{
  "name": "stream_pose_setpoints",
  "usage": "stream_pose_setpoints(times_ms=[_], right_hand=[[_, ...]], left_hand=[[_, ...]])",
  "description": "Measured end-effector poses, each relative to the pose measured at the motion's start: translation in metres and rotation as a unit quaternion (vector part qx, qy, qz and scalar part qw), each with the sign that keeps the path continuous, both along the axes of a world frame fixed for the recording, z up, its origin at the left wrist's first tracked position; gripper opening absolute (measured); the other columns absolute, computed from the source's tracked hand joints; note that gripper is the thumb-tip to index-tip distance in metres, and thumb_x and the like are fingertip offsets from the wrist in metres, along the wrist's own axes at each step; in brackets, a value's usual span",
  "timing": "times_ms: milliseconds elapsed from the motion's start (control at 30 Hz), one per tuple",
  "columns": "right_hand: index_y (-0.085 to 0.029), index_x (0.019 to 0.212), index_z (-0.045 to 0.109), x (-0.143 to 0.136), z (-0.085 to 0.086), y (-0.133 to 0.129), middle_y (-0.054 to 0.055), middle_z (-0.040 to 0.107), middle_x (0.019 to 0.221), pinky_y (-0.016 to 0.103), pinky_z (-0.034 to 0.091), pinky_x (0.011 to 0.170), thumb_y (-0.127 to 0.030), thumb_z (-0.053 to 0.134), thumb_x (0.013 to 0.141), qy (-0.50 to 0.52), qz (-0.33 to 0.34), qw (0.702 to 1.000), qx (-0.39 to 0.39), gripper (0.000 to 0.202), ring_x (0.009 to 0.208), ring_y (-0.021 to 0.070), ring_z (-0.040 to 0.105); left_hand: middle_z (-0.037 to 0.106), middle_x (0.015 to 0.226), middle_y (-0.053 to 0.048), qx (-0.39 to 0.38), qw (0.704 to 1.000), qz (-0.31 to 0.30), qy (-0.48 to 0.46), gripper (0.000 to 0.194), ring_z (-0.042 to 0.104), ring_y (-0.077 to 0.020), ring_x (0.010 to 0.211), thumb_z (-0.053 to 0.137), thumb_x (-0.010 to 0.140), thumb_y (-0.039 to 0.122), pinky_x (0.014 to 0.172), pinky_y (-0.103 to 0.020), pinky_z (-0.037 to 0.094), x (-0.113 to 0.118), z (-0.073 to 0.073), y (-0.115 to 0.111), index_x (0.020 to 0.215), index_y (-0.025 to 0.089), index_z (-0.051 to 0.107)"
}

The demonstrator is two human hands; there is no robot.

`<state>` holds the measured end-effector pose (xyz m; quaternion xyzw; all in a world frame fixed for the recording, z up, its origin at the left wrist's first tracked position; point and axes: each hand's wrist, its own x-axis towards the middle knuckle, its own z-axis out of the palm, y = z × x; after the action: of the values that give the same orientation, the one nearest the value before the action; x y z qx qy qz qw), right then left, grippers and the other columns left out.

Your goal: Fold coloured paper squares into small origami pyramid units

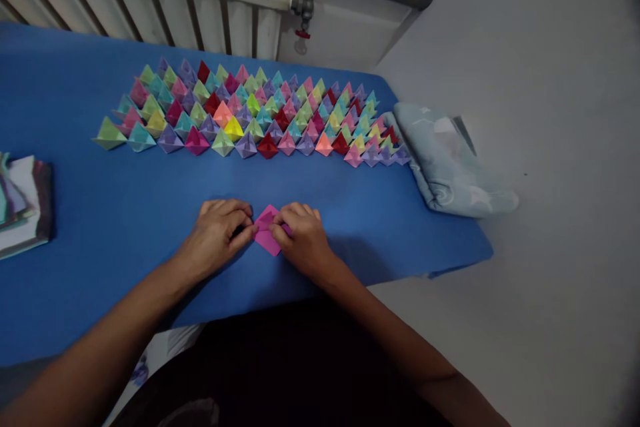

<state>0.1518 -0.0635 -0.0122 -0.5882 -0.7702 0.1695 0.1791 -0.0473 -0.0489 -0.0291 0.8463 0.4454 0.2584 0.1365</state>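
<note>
A small magenta paper [270,242], partly folded, lies on the blue surface [150,193] between both hands. My left hand [219,230] pinches its left corner between thumb and fingers. On the right side, my right hand [301,232] has thumb and fingers closed on the paper and covers its right part. Beyond the hands stand rows of small folded paper boats [233,128] in many colours, spread from left to right.
At the far left lies a stack of coloured paper sheets [23,197] on a dark-edged pile. A folded grey-blue blanket [450,160] rests at the right edge by the wall. Behind the surface are a white radiator [175,13] and a pipe with a red-handled valve [307,10].
</note>
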Motion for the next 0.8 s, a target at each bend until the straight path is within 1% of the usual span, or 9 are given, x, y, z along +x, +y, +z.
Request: stream_pose_setpoints(times_ms=[333,433,533,633,700,800], right_hand=[[-0.021,0.077,0.06,-0.0048,-0.0027,0.0,0.003,0.066,0.089,0.033,0.03,0.077,-0.024,0.057,0.09,-0.01,-0.027,1.0,0.009,0.014,0.086,0.0188,0.054],[-0.021,0.079,0.06,-0.0055,-0.0032,-0.0004,0.003,0.065,0.088,0.033,0.03,0.077,-0.024,0.056,0.09,-0.004,-0.032,0.999,0.011,0.013,0.086,0.0193,0.054],[-0.022,0.084,0.063,-0.0059,-0.0029,-0.0016,0.003,0.066,0.091,0.033,0.03,0.077,-0.022,0.055,0.091,0.005,-0.027,1.0,0.01,0.011,0.088,0.0197,0.054],[-0.025,0.093,0.069,-0.006,-0.0033,-0.0031,0.003,0.067,0.096,0.034,0.03,0.078,-0.019,0.055,0.091,0.007,-0.015,1.0,0.007,0.015,0.09,0.0199,0.054],[-0.028,0.098,0.072,-0.006,-0.0045,-0.0039,0.003,0.067,0.098,0.035,0.03,0.078,-0.018,0.056,0.091,0.006,-0.01,1.0,0.013,0.019,0.091,0.0201,0.054],[-0.029,0.103,0.073,-0.006,-0.0064,-0.0046,0.004,0.068,0.097,0.035,0.03,0.079,-0.021,0.056,0.093,0.01,-0.007,1.0,0.021,0.021,0.092,0.0206,0.055]], left_hand=[[0.07,0.095,-0.004,-0.034,0.999,0.018,-0.006,0.022,0.065,-0.0214,0.093,0.055,0.091,0.035,0.088,-0.042,0.043,0.0028,0.002,0.0031,0.076,0.021,0.062],[0.07,0.094,-0.004,-0.033,0.999,0.018,0.001,0.021,0.064,-0.0218,0.092,0.056,0.092,0.036,0.087,-0.041,0.043,0.0023,0.0026,0.0037,0.077,0.021,0.061],[0.069,0.092,-0.003,-0.028,0.999,0.012,0.009,0.019,0.063,-0.0214,0.091,0.055,0.094,0.035,0.085,-0.04,0.043,0.0008,0.0027,0.0039,0.082,0.022,0.062],[0.069,0.094,-0.003,0.0,1.0,-0.009,0.016,0.016,0.063,-0.0213,0.091,0.053,0.096,0.03,0.084,-0.039,0.041,-0.0009,0.0008,0.0036,0.094,0.024,0.067],[0.069,0.095,-0.004,0.035,0.999,-0.024,0.029,0.02,0.062,-0.0212,0.089,0.051,0.097,0.026,0.082,-0.039,0.04,-0.0018,-0.0012,0.0028,0.101,0.026,0.07],[0.071,0.096,-0.005,0.085,0.994,-0.034,0.066,0.025,0.061,-0.0214,0.084,0.048,0.099,0.024,0.078,-0.04,0.04,-0.0024,-0.0026,-0.0001,0.103,0.028,0.072]])
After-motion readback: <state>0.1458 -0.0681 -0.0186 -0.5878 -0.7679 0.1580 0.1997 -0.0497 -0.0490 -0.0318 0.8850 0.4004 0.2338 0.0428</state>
